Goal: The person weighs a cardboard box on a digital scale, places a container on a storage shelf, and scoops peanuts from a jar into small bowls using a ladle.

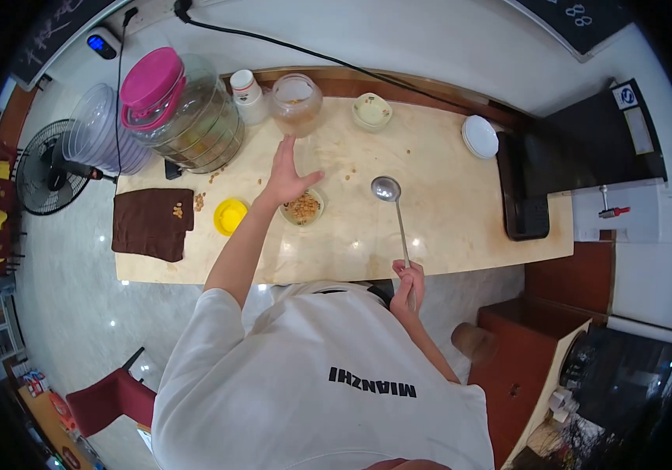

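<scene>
My left hand (290, 182) is open, thumb and fingers apart, reaching over the table toward a round glass jar (297, 110) with pale contents. Its fingertips are close to the jar's base; whether they touch it I cannot tell. Just below that hand sits a small bowl (303, 207) of light brown pieces, partly hidden by the wrist. At the table's front edge my right hand (410, 283) is closed around the handle of a metal ladle (387, 189), whose round head is over the middle of the table. A yellow dish (230, 217) lies left of my left forearm.
A large jar with a pink lid (152, 78), a white bottle (248, 98) and a brown cloth (152, 225) are at the left. Small patterned bowls (372, 112) and white dishes (479, 136) stand at the back. A black tray (525, 211) is right. Crumbs dot the table (453, 204).
</scene>
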Demonstrator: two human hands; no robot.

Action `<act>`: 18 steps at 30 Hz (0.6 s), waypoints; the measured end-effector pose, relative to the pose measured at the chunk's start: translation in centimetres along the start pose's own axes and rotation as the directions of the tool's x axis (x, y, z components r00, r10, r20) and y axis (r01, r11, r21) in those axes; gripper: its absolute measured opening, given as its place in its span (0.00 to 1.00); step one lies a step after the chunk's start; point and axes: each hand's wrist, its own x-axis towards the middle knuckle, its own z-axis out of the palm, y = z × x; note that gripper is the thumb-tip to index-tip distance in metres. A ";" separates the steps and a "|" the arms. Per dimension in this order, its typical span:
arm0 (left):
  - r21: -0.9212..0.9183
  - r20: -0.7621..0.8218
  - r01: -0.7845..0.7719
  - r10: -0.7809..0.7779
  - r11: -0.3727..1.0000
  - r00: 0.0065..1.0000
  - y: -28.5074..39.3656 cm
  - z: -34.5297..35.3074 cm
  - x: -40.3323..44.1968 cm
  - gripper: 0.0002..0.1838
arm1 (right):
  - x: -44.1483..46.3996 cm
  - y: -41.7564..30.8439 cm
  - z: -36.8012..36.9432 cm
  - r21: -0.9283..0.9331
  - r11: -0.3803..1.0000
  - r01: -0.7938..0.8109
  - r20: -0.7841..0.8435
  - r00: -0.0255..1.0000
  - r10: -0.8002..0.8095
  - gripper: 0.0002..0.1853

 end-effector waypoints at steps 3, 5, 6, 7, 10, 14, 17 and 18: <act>0.219 0.206 0.088 -0.134 0.972 0.969 2.5 -0.3 -0.6 0.65 | 0.1 0.2 -0.4 0.040 0.998 -0.051 -0.061 0.997 0.053 0.13; 0.452 0.297 0.067 -0.221 0.890 0.929 4.4 0.0 -2.5 0.68 | -0.1 0.8 -1.0 0.077 0.994 -0.081 -0.092 0.992 0.088 0.13; 0.455 0.306 0.062 -0.222 0.888 0.926 4.6 0.2 -3.6 0.68 | -0.1 1.1 -1.3 0.079 0.993 -0.089 -0.098 0.991 0.097 0.13; 0.482 0.311 0.098 -0.275 0.871 0.910 4.7 0.3 -4.8 0.68 | -0.1 1.0 -1.7 0.069 0.992 -0.107 -0.100 0.989 0.113 0.14; 0.496 0.297 0.132 -0.311 0.858 0.903 4.0 1.0 -7.9 0.68 | 0.1 1.1 -2.3 0.067 0.989 -0.133 -0.117 0.983 0.140 0.14; 0.383 0.148 0.152 -0.223 0.911 0.964 1.3 1.5 -8.6 0.64 | 0.2 1.3 -2.6 0.091 0.985 -0.148 -0.120 0.980 0.158 0.13; 0.395 0.037 0.138 -0.166 0.908 0.985 0.6 1.6 -7.6 0.61 | 0.6 1.2 -2.9 0.092 0.984 -0.153 -0.099 0.982 0.162 0.12; 0.398 0.038 0.136 -0.164 0.907 0.986 0.6 1.8 -7.1 0.61 | 0.6 1.5 -3.1 0.096 0.984 -0.153 -0.101 0.981 0.163 0.12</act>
